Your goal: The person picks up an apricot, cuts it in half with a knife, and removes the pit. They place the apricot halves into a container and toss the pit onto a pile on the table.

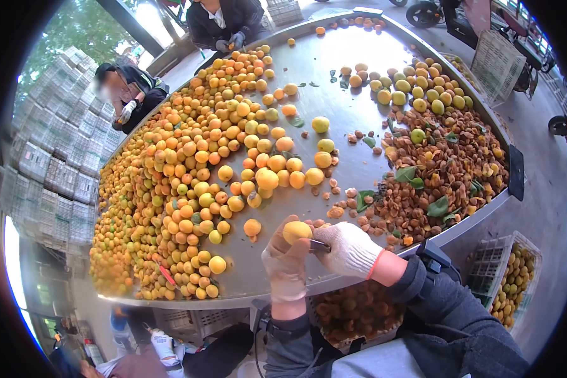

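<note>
My left hand (285,264), in a thin pale glove, holds a yellow-orange apricot (296,230) at the near edge of a big round metal table (353,57). My right hand (349,250), in a white knit glove, grips a small dark knife (319,246) whose tip touches the apricot. A large heap of apricots (189,170) covers the left half of the table. A mound of brown pits and leaves (435,176) lies on the right, just beyond my right hand.
A crate of apricot halves (353,312) sits under my hands below the table edge. A white crate of apricots (510,277) stands at lower right. Two other people (227,22) (129,94) work at the far rim. Stacked crates (57,164) rise on the left.
</note>
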Motion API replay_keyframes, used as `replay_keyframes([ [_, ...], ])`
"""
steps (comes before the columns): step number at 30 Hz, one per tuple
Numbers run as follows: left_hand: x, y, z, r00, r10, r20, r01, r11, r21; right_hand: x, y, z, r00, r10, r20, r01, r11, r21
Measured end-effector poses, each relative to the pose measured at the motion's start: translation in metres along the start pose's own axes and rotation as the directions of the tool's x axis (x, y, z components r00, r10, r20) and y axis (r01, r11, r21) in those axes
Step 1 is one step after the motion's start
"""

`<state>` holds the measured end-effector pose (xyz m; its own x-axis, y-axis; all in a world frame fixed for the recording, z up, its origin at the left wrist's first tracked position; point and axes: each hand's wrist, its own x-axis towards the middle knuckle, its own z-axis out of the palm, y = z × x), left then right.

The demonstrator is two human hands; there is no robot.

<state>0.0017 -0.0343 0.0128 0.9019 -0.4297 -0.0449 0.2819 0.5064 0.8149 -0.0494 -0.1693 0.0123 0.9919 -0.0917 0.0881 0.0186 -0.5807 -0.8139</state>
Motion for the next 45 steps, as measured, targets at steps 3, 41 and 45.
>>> replay_keyframes([
  [3,-0.005,0.004,0.012,0.999,0.029,-0.035,-0.016,0.942,0.336,0.001,-0.001,-0.004,0.995,0.088,0.054,-0.085,0.994,-0.068],
  [41,-0.008,-0.008,0.012,0.99,0.115,0.077,-0.127,0.975,0.183,-0.002,0.001,0.002,0.996,0.017,-0.086,-0.009,0.995,0.102],
  [45,-0.005,-0.014,-0.002,0.996,-0.069,0.055,0.064,0.993,0.095,-0.003,0.003,0.002,0.996,0.02,-0.088,-0.02,1.0,0.009],
])
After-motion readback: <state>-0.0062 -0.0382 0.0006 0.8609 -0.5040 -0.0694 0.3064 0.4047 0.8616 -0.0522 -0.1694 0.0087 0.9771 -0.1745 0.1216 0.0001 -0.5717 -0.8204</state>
